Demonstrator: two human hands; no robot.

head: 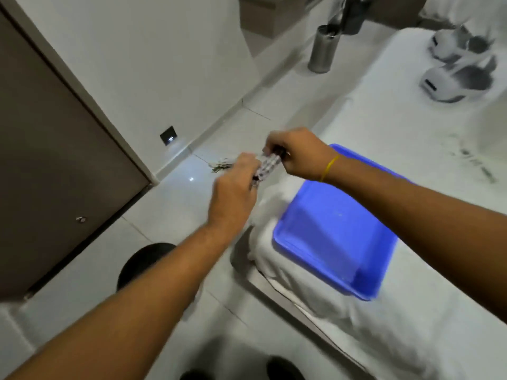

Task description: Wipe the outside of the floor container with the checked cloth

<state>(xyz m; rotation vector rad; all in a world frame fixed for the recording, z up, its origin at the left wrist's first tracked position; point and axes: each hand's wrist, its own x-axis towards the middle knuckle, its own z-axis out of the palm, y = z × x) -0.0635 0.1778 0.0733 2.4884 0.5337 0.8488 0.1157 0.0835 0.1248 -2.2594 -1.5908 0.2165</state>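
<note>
Both my hands hold the checked cloth (268, 166), bunched into a tight roll between them, above the floor near the table corner. My left hand (235, 190) grips its near end and a loose end pokes out on the far side of this hand. My right hand (297, 156), with a yellow band on the wrist, grips the far end. A black round container (142, 266) stands on the floor below my left forearm, partly hidden by it. A steel cylindrical container (323, 49) stands on the floor at the back. The frame is blurred.
A blue plastic tub (337, 231) sits on a table covered with white cloth (315, 297) at right. White devices (452, 78) lie at its far end. A brown door (55, 160) is at left. The floor is pale tile (170, 215). Dark shoes (285, 368) show at the bottom.
</note>
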